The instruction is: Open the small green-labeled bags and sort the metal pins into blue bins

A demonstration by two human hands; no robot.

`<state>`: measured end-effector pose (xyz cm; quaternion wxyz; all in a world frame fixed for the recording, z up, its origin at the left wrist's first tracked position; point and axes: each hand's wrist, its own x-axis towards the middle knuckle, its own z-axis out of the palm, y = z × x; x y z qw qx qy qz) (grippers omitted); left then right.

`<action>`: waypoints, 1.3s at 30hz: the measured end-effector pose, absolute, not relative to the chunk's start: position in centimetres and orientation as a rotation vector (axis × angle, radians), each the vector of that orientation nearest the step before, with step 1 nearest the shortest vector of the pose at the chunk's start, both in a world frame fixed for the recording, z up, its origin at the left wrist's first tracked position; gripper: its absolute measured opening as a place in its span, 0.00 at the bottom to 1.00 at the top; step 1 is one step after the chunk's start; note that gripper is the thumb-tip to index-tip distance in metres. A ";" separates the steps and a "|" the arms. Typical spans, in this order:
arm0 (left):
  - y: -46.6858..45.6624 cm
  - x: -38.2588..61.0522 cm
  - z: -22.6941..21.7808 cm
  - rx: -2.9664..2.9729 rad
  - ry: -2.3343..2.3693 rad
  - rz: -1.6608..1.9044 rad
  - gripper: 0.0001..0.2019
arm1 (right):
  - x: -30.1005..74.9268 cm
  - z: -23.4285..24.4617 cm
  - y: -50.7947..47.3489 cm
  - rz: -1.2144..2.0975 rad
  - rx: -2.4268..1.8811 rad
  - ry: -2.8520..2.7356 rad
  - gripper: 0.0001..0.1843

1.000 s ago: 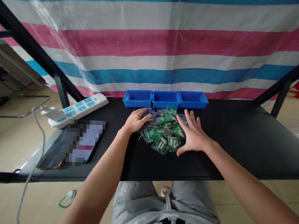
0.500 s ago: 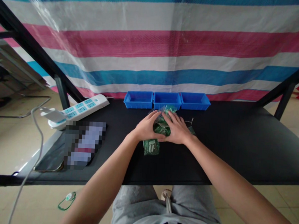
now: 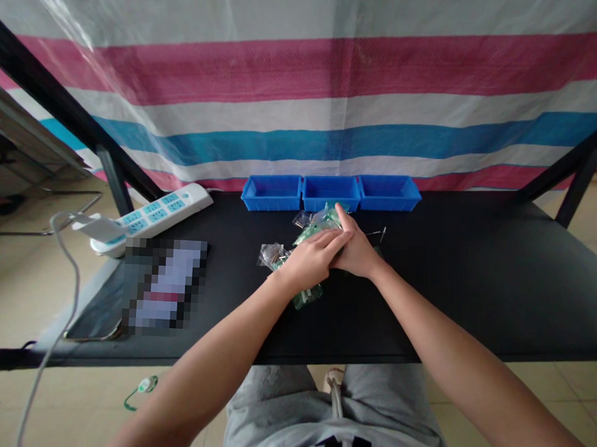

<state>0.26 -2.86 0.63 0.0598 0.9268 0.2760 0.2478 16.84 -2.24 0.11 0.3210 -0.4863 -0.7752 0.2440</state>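
Both my hands rest together on a heap of small clear bags with green parts (image 3: 322,221) in the middle of the black table (image 3: 476,279). My left hand (image 3: 310,259) lies flat on the heap, its fingers stretched out over my right hand (image 3: 358,250). My right hand presses down on the bags beside it, one finger pointing toward the bins. One loose bag with metal pins (image 3: 269,254) lies just left of my left hand. Another green bag (image 3: 309,296) sticks out under my left wrist.
Three blue bins (image 3: 330,193) stand in a row at the table's back edge, just behind the heap. A white power strip (image 3: 151,217) and a blurred phone (image 3: 165,283) lie at the left. A grey cable (image 3: 59,291) hangs off the left edge. A striped tarp (image 3: 336,72) hangs behind.
My hands came in from either side of the spread bags, pushed them into a tighter heap, and now overlap on top of it. One bag has slipped out to the left.
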 end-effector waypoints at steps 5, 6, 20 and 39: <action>-3.4 1.0 0.4 2.901 0.647 0.569 0.44 | 19.8 0.7 -1.8 1.031 -1.034 -1.954 0.56; -3.6 1.1 0.5 2.882 0.626 0.532 0.44 | 20.2 0.7 -1.7 1.075 -1.013 -1.905 0.54; -0.6 -3.3 2.4 2.409 1.488 0.802 0.19 | 17.6 0.8 -3.8 0.466 -1.611 -2.133 0.62; -0.7 -3.4 1.7 2.576 1.210 0.828 0.23 | 20.4 1.1 -2.1 0.488 -1.628 -1.910 0.28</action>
